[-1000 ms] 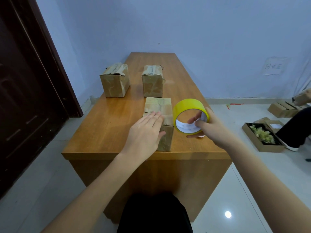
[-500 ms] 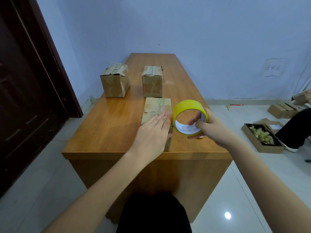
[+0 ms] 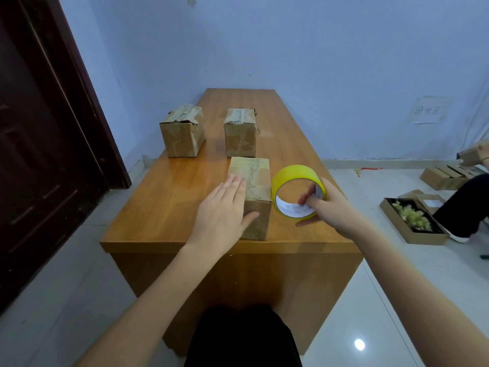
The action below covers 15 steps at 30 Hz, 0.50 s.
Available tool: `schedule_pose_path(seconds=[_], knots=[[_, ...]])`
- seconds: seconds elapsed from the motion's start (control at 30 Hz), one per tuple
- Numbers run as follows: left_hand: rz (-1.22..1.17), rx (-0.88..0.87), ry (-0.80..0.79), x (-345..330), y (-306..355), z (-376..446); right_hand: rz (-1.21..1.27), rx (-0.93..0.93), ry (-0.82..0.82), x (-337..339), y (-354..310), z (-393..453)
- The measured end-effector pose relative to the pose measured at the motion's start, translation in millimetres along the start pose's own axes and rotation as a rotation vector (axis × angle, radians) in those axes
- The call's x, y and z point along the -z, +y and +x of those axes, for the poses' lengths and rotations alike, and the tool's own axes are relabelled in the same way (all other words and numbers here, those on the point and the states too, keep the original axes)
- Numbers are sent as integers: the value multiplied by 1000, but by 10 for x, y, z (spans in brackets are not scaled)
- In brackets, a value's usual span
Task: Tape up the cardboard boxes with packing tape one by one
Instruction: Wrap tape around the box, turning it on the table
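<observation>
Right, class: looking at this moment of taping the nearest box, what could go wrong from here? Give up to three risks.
1. The nearest box sits close to the table's front edge, and the left hand only lies flat on it, so a pull on the tape could slide it off.
2. The right hand grips the yellow tape roll in the air, with fingers through the core. No free tape end shows, so starting the strip may be awkward.

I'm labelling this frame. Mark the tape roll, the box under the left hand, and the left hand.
tape roll (image 3: 293, 174), head view, yellow outer band on top.
near box (image 3: 252, 172), head view, its bare top face.
left hand (image 3: 223, 211), head view, back of the hand.
</observation>
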<state>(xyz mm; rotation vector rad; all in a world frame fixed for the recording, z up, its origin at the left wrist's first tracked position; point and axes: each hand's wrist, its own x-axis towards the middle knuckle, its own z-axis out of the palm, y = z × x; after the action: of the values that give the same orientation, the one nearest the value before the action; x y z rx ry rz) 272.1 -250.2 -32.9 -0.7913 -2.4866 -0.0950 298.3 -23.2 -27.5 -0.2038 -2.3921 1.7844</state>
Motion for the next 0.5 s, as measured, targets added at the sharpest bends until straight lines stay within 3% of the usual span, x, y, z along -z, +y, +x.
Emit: schedule_pose_path(seconds=[0.2,0.33,0.5], knots=[[8,-38,-4,34,-16,25,-3,-13,21,-46,-20,-11],[-55,-154,44,20,198,109,-17,7,20,-46,-20,-4],[-27,-110,27,5,365,131,118,-21,50,-95,131,-15]])
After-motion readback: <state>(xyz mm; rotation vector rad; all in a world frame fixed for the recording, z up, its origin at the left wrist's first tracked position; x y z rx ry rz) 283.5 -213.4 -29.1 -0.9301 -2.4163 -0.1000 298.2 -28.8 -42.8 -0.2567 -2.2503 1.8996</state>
